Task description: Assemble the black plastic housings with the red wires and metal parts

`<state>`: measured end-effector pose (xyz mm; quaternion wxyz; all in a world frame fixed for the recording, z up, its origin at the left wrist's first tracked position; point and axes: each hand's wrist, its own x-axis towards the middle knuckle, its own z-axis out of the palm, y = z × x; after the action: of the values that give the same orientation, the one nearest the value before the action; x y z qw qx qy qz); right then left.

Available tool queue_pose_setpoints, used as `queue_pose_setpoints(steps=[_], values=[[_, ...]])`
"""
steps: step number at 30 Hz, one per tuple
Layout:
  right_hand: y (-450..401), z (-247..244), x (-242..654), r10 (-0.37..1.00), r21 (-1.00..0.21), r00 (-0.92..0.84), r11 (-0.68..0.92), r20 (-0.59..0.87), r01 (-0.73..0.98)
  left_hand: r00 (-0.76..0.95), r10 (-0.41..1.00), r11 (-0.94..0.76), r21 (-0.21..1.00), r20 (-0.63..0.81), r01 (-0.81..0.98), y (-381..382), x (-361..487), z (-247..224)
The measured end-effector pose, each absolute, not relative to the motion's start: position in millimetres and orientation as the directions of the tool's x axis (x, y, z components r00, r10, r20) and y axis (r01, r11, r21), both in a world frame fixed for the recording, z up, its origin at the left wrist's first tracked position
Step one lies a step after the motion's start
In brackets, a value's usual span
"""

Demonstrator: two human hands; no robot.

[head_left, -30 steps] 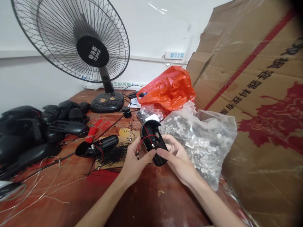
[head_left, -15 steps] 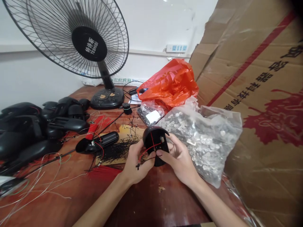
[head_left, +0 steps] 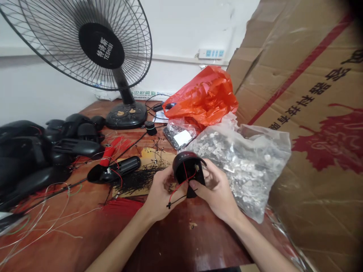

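Note:
Between my two hands, above the front of the table, is a black plastic housing point(head_left: 185, 158) with a rounded, hollow end facing up. My left hand point(head_left: 162, 194) grips its left side and my right hand point(head_left: 217, 189) its right side, both thumbs pressed near the middle. Inside runs a red wire point(head_left: 185, 170), and a small pale connector shows at the right inner wall. A red and a black lead come out over my left thumb, ending in a small black plug point(head_left: 169, 206). The housing's underside is hidden by my fingers.
Another black housing point(head_left: 127, 166) lies beyond my left hand, near black wires point(head_left: 141, 179) and red wires point(head_left: 121, 207). More black housings point(head_left: 25, 158) pile up at left. A clear bag of metal pieces point(head_left: 244, 162), an orange bag point(head_left: 210, 98), a fan point(head_left: 126, 115) and a carton point(head_left: 306, 151) surround the work.
The housing has tilted slightly in my hands and shifted a little right. The black plug has swung slightly down and right. My camera view has shifted a little.

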<state>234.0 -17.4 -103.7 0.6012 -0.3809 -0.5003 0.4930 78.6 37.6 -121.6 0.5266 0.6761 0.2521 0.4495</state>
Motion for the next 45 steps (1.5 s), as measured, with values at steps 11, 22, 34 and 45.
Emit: queue_pose_setpoints(steps=[11, 22, 34, 45], values=[[-17.3, -107.1, 230.4, 0.970, -0.950, 0.040, 0.242, 0.239, -0.197, 0.453, 0.846, -0.254, 0.960, 0.281, -0.122, 36.2, 78.9, -129.3], [-16.6, -104.8, 241.7, 0.977, -0.966, -0.029, 0.206, 0.213, -0.158, 0.547, 0.781, -0.332, 0.942, 0.301, -0.045, 42.3, 71.9, -119.8], [-12.2, -102.1, 250.2, 0.986, -0.986, -0.046, 0.159, 0.162, -0.045, 0.679, 0.708, -0.270, 0.963, 0.194, 0.007, 41.2, 74.9, -106.1], [-9.8, -100.2, 248.5, 0.991, -0.991, -0.030, 0.135, 0.134, 0.026, 0.702, 0.696, -0.249, 0.968, 0.150, 0.040, 42.6, 74.9, -108.3]])
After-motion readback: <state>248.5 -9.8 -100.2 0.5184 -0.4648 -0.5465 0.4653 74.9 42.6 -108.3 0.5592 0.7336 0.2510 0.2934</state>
